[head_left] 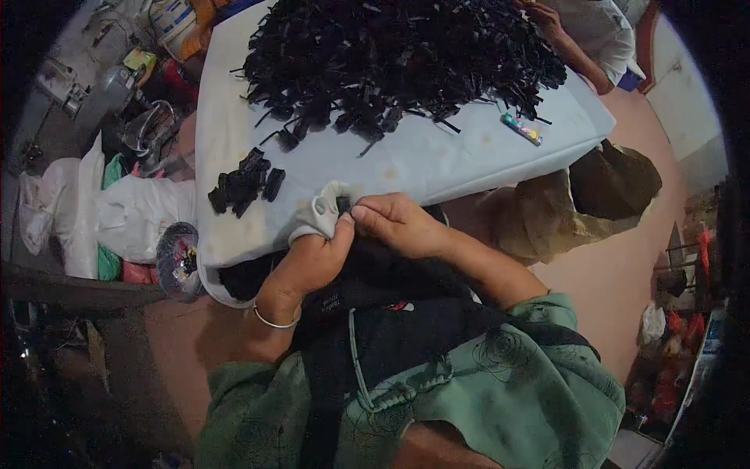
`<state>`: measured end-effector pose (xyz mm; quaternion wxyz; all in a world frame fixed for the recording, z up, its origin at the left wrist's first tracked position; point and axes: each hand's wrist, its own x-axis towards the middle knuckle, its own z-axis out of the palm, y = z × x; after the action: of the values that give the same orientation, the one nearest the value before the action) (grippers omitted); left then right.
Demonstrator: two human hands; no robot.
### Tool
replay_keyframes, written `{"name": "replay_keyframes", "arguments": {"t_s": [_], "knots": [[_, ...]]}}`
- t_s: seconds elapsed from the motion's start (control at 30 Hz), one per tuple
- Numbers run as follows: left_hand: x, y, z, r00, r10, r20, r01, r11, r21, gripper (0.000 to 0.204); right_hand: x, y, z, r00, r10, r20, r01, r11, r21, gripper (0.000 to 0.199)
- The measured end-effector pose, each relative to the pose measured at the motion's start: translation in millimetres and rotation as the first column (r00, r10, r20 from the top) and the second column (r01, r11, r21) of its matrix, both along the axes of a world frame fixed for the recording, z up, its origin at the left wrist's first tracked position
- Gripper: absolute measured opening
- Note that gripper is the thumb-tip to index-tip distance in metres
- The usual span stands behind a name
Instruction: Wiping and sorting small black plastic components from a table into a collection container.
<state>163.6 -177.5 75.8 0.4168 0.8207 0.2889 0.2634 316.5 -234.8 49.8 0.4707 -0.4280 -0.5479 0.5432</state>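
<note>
Both hands, left hand [312, 258] and right hand [398, 223], pinch one small black piece [342, 205] together at the table [437, 160] edge, steadying it below the black pile [391, 55].

A small oblong packet [521, 129] with pink, green and yellow colours lies on the white worktop [437, 160], at about two o'clock from the picture's middle, just beside the big black heap. At eleven o'clock, past the worktop's far corner, stands a round container with a white and blue label [173, 21].
</note>
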Motion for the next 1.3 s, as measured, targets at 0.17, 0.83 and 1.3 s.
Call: {"name": "replay_keyframes", "arguments": {"t_s": [0.17,0.83,1.3], "knots": [[-4.6,-3.4,1.6,0.994,0.015,-0.105,0.01,0.972,0.233,0.026,-10.1,-0.1,-4.3,0.996,-0.088,0.023,0.087,0.995,0.043,0.031],[19.1,13.5,0.5,0.972,0.152,0.177,-0.21,0.901,0.38,0.021,24.4,7.6,11.8,0.211,-0.574,0.791,-0.152,0.781,0.606,0.024],[12.0,6.7,9.0,0.984,0.152,0.094,-0.1,0.905,-0.414,0.019,23.0,0.9,17.3,0.648,-0.448,0.615,-0.203,0.677,0.707,0.016]]}}
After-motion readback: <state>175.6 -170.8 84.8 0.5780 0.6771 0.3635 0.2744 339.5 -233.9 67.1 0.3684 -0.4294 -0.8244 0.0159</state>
